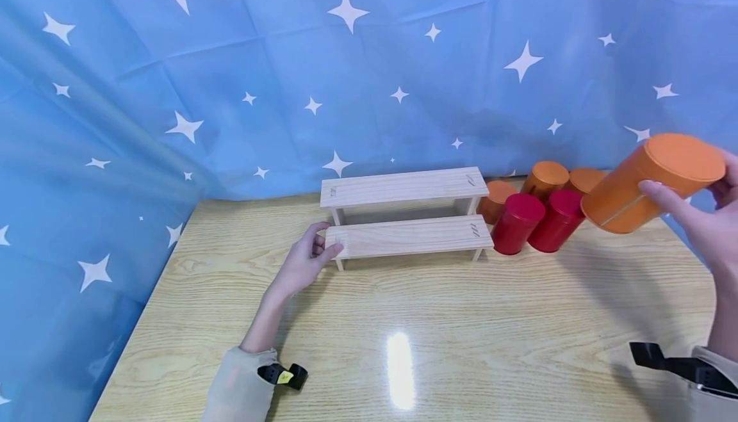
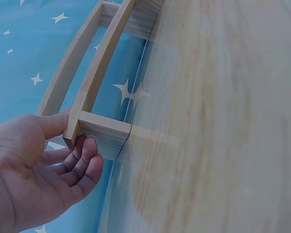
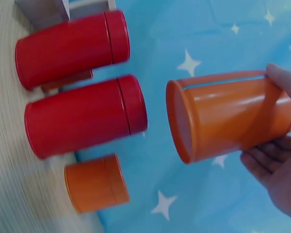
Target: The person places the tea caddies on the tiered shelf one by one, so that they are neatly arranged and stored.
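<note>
Two low wooden stands form a pair of steps on the table, the back shelf [image 1: 403, 186] higher than the front shelf [image 1: 412, 237]. My left hand [image 1: 305, 259] pinches the left end of the front shelf; in the left wrist view its thumb [image 2: 56, 124] is on one side of the board and the fingers curl on the other. On the right, my right hand [image 1: 715, 220] grips an orange cylindrical canister [image 1: 646, 185] around its lidded end. This canister is tilted and held up in the air. Two red canisters [image 3: 87, 116] stand upright beside the shelves.
Several orange canisters [image 1: 549, 172] stand behind the red ones, against the blue star-patterned cloth [image 1: 392, 57] that hangs along the back and left. The light wooden table [image 1: 461, 332] spreads in front, with a bright reflection on it.
</note>
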Demonstrator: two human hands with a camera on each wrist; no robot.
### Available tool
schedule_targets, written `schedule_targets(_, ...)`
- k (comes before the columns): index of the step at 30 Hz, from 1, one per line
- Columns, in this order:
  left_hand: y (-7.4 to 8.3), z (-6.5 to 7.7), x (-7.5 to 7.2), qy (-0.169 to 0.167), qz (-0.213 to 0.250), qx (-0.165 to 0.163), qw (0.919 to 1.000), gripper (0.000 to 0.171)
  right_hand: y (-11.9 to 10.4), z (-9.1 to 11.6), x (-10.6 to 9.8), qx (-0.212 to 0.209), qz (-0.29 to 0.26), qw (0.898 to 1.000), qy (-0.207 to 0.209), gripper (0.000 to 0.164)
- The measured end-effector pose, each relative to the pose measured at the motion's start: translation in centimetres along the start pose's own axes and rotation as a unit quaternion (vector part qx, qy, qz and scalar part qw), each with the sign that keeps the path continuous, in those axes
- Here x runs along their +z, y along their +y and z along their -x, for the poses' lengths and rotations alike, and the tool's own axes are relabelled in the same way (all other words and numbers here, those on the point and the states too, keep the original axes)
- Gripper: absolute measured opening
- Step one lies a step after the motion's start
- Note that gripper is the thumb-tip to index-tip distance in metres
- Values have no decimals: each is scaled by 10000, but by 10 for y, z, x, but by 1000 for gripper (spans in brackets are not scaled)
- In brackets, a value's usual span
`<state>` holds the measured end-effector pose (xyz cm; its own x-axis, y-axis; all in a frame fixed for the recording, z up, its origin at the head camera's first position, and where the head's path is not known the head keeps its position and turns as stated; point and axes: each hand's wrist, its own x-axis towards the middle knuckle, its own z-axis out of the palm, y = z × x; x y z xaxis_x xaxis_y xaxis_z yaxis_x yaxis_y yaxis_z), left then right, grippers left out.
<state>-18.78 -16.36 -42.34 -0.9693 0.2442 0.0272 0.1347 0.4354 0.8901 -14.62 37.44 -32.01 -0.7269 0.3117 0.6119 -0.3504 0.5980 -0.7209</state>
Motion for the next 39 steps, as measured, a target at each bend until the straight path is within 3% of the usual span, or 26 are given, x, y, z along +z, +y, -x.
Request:
schedule_targets(6,-1,-1,0,12,25,19,10000,60,-20,5,15,226,29,9990,-378,65)
schedule_targets(11,-3,-1,0,4,54,14,10000,60,-36,7,29,172,73,9989,-439,65)
schedule_targets(22,-3,-1,0,-7,75,58,10000,59,-59,14,65,-174,-544,9926,-1072,68)
schedule_targets(33,-4,-2,0,18,133,109,9998,60,-75,27,111,-915,-712,9808,-1566,76)
schedule_targets(39,-3,-1,0,-2,68,76,9999,61,-86,35,136,-1115,-660,9746,-1829,81)
